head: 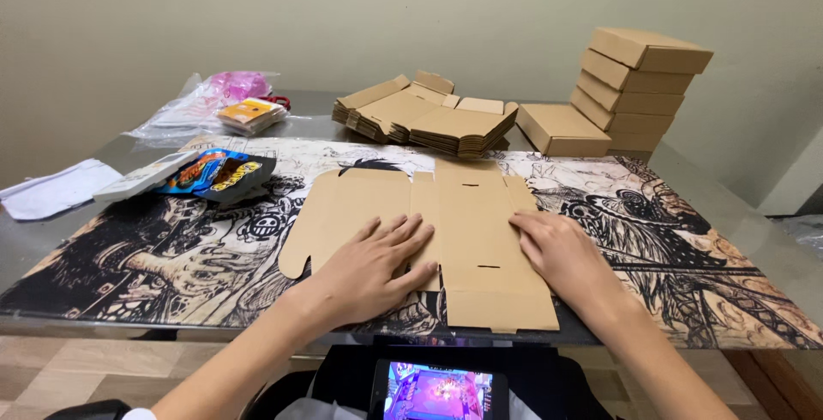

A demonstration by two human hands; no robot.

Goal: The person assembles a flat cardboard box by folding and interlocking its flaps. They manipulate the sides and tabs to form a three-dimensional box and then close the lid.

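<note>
Flat brown cardboard box blank (467, 240) under 2 open palms: left hand (370, 266), right hand (561, 253).

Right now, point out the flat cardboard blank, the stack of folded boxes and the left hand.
Flat cardboard blank (467, 206): head view, centre panel.
Stack of folded boxes (639, 86): head view, front faces.
Left hand (373, 266): head view, back.

Bare printed desk mat (686, 257) lies open right of the flat brown cardboard blank (463, 231). Behind it, a pile of flattened cardboard blanks (429, 116) and stacked folded brown boxes (639, 86) block the way (colourful packets (210, 171) crowd the left).
</note>
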